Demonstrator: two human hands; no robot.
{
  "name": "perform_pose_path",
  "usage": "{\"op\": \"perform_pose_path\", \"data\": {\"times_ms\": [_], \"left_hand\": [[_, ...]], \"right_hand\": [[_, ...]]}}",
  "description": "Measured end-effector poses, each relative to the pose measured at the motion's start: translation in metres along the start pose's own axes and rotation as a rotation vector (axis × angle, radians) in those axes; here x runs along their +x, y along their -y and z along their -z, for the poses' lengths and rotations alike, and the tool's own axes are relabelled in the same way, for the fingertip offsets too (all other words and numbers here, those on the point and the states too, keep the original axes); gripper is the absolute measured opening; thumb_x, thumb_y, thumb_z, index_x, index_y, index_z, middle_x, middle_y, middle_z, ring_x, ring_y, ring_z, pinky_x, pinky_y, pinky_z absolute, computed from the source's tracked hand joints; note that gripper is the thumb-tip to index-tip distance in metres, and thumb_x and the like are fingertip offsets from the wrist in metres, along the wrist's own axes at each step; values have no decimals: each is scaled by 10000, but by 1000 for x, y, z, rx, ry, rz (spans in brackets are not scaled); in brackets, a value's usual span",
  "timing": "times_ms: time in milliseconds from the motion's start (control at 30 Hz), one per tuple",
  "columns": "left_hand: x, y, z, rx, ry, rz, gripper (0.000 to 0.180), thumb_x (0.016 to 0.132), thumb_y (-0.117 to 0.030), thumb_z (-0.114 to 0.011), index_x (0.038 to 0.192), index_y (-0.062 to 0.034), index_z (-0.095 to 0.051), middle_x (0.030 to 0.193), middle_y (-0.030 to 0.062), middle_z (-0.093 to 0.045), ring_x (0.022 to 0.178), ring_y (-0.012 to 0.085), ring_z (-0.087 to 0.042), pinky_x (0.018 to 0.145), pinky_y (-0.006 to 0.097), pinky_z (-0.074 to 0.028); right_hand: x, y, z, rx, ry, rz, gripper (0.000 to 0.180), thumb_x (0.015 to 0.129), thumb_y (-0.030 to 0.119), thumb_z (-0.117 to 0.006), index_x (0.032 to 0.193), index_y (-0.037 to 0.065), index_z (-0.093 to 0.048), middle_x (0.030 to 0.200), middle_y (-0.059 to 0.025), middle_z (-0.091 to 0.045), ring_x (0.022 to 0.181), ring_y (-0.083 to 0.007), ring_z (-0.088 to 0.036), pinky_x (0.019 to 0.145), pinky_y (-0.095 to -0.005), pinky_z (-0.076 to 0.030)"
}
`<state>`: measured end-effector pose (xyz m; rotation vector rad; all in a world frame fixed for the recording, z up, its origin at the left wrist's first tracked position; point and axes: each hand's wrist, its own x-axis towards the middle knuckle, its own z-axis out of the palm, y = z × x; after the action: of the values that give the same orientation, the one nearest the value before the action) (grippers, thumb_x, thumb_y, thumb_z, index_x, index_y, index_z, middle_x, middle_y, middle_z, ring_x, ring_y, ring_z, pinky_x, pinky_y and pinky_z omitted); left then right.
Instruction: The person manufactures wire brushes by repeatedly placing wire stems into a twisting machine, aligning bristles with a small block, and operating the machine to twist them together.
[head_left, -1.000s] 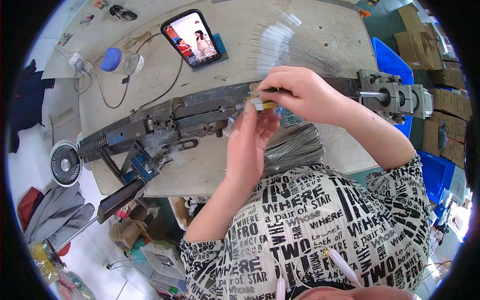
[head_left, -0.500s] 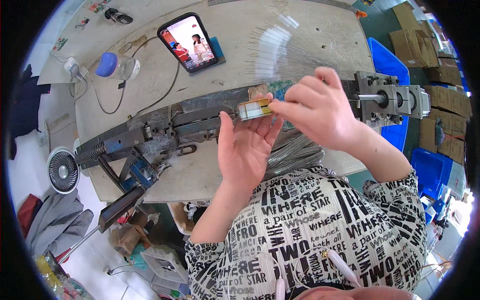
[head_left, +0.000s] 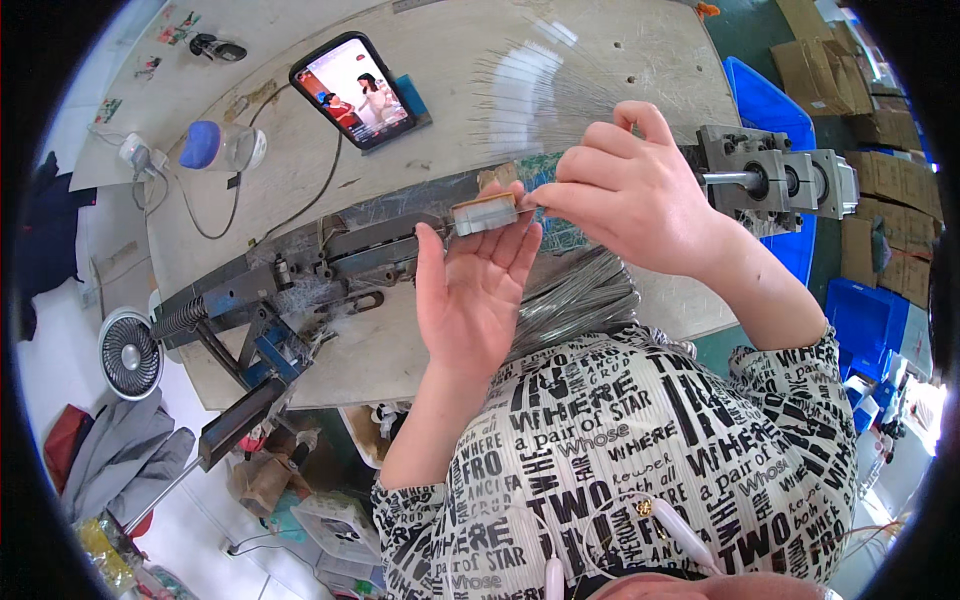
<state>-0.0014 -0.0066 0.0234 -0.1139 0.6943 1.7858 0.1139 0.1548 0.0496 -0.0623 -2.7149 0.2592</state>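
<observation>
My left hand (head_left: 475, 305) is palm up, its fingers behind a small rectangular box-like block (head_left: 485, 217) with pale grey sides and an orange-yellow edge. Its thumb stands apart at the left, by the end of a dark metal bar. My right hand (head_left: 625, 190) pinches thumb and forefinger together just off the block's right end. Something thin seems to be between those fingertips, too small to make out. Below both hands lies a bundle of thin grey metal wires (head_left: 580, 300). Farther back, more thin wires (head_left: 540, 95) fan out over the table.
A long metal bench fixture (head_left: 370, 240) crosses the table (head_left: 440, 70), ending in a clamp block with a rod (head_left: 770, 180). A phone (head_left: 355, 90) leans on a stand, with a blue-lidded jar (head_left: 222, 147) to its left. A fan (head_left: 131, 352), blue bins (head_left: 865, 315) and cartons (head_left: 815, 75) stand around.
The block has tipped, so its grey side shows more and its yellow top less. Both hands stay close to it, the right still pinching. The whole view has shifted slightly.
</observation>
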Motion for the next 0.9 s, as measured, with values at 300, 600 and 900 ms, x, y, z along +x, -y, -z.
{"op": "perform_pose_path", "data": {"times_ms": [300, 600, 900], "left_hand": [[-2, -3, 1, -131, 33, 31, 748, 965, -591, -320, 1377, 32, -362, 1402, 172, -420, 1278, 240, -433, 1116, 378, -315], [1, -1, 2, -104, 12, -27, 792, 943, -577, -404, 1369, 85, -328, 1367, 208, -426, 1282, 282, -432, 1131, 413, -313], [-3, -5, -10, -69, -6, 9, 795, 949, -595, -357, 1377, 73, -305, 1408, 199, -382, 1354, 288, -337, 1139, 407, -255]], "right_hand": [[6, 9, -1, -31, -94, 56, 123, 720, 154, -608, 843, 162, -595, 757, 55, -516, 769, -131, -533, 853, -376, -370], [11, -1, -2, -37, 0, 80, 123, 741, 135, -613, 863, 153, -610, 763, 50, -542, 764, -137, -549, 861, -373, -374], [-5, 0, -13, 24, 1, -73, 174, 677, 126, -693, 822, 145, -597, 829, 13, -552, 867, -171, -553, 896, -376, -368]]}}
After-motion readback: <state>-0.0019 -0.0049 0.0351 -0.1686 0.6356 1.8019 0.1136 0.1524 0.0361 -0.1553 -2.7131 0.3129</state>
